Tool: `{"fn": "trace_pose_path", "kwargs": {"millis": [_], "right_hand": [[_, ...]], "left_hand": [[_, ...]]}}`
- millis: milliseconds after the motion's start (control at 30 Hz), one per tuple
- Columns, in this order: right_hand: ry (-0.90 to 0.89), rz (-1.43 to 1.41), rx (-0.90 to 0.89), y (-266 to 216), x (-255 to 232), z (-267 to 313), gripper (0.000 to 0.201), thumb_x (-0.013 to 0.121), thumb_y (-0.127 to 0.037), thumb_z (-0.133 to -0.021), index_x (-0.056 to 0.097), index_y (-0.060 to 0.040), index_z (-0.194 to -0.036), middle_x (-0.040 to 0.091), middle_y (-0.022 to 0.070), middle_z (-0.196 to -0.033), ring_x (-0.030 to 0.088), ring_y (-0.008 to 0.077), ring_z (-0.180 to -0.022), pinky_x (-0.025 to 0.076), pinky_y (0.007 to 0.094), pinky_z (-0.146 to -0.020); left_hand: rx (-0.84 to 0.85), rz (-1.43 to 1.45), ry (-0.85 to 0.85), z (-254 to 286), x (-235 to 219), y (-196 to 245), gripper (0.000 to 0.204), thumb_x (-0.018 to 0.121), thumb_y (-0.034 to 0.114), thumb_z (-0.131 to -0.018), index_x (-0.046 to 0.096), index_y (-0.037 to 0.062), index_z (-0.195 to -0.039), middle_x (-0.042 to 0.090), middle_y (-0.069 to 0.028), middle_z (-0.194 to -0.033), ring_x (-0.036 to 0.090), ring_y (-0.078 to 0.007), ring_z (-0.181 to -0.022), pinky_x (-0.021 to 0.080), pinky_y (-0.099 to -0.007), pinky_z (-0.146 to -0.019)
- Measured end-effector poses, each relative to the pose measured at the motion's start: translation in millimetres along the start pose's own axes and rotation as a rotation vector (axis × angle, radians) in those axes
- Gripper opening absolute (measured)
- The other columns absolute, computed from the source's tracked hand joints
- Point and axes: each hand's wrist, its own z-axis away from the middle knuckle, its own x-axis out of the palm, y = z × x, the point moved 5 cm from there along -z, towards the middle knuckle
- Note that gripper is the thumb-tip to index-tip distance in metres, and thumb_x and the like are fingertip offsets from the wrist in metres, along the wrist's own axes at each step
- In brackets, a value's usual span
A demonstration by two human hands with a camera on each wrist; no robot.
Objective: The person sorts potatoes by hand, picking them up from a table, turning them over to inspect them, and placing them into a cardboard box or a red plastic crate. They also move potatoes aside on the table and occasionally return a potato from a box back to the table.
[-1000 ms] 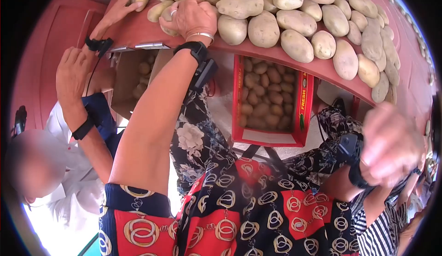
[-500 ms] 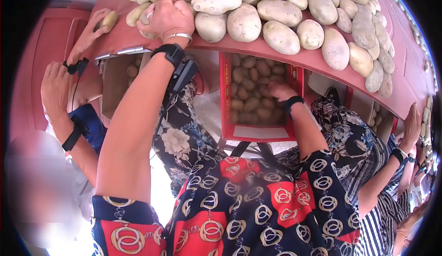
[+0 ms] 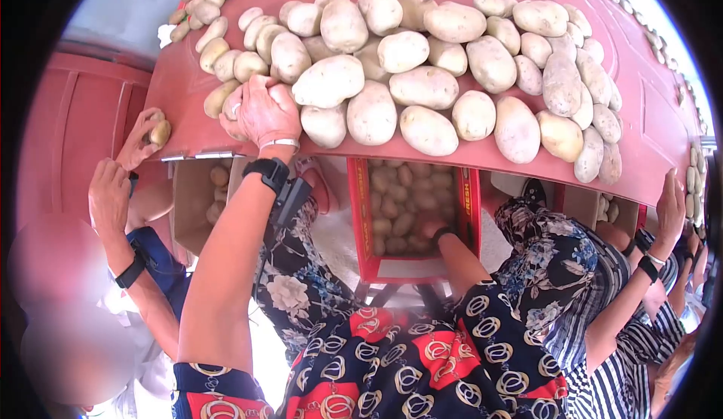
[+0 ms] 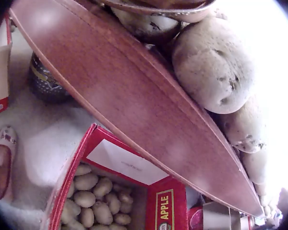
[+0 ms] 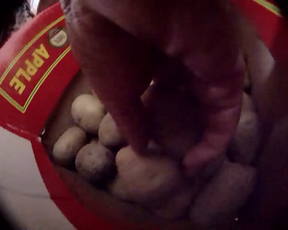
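Note:
In the head view, my left hand curls over a potato at the table's near edge, its fingers bent and a bracelet at the wrist. Larger pale potatoes lie right beside it. Below the table edge my right hand reaches into a red cardboard box of potatoes. Seen from the right wrist, that hand points down, with thumb and fingers around a dim potato. Other potatoes lie beneath the fingertips.
The red table bears a broad heap of potatoes. Another person's hand holds a small potato at the left edge, near a brown carton. At the right another person's hand is raised by the table edge.
My right hand has moved from the right side into the red box, and now sits deeper among its potatoes. My left hand stays on the same potato while the head view shifts.

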Motion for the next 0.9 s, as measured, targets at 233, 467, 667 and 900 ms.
{"fn": "trace_pose_path", "kwargs": {"millis": [233,467,667,900], "right_hand": [[-0.001,-0.653,-0.155,-43.1,-51.3,37.7,0.060,0.067,-0.050,-0.067,0.060,-0.0077,-0.109,0.060,0.0128,-0.111,0.058,0.0223,-0.098,0.046,0.0328,-0.082],[0.329,-0.799,-0.600,-92.0,-224.4,203.6,0.043,0.072,-0.032,-0.069,0.059,-0.0016,-0.096,0.063,0.0076,-0.085,0.059,0.0150,-0.079,0.047,0.0294,-0.072],[1.023,-0.994,-0.532,-34.1,-340.9,324.5,0.043,0.073,-0.016,-0.068,0.054,-0.0059,-0.105,0.057,0.0038,-0.095,0.056,0.0123,-0.088,0.046,0.0273,-0.080],[1.674,-0.466,-0.194,28.8,-423.6,324.8,0.039,0.067,-0.014,-0.071,0.052,-0.0036,-0.105,0.060,0.0120,-0.090,0.059,0.0221,-0.087,0.046,0.0319,-0.078]], "left_hand": [[-0.053,0.134,-0.021,1.5,4.9,-3.9,0.020,0.044,0.027,-0.078,0.061,0.0173,-0.082,0.064,-0.0058,-0.088,0.058,-0.0248,-0.092,0.023,-0.0583,-0.092],[-0.042,0.149,0.005,1.5,-0.9,-0.6,0.019,0.046,0.025,-0.077,0.060,0.0143,-0.082,0.064,-0.0083,-0.084,0.057,-0.0275,-0.087,0.025,-0.0578,-0.089],[-0.019,0.097,0.079,4.5,-0.1,0.5,0.015,0.048,0.024,-0.075,0.059,0.0155,-0.079,0.063,-0.0058,-0.084,0.056,-0.0270,-0.087,0.024,-0.0590,-0.091],[-0.078,0.236,-0.004,2.5,-0.9,3.1,0.016,0.048,0.020,-0.073,0.055,0.0080,-0.080,0.056,-0.0138,-0.082,0.053,-0.0338,-0.087,0.040,-0.0438,-0.079]]}}
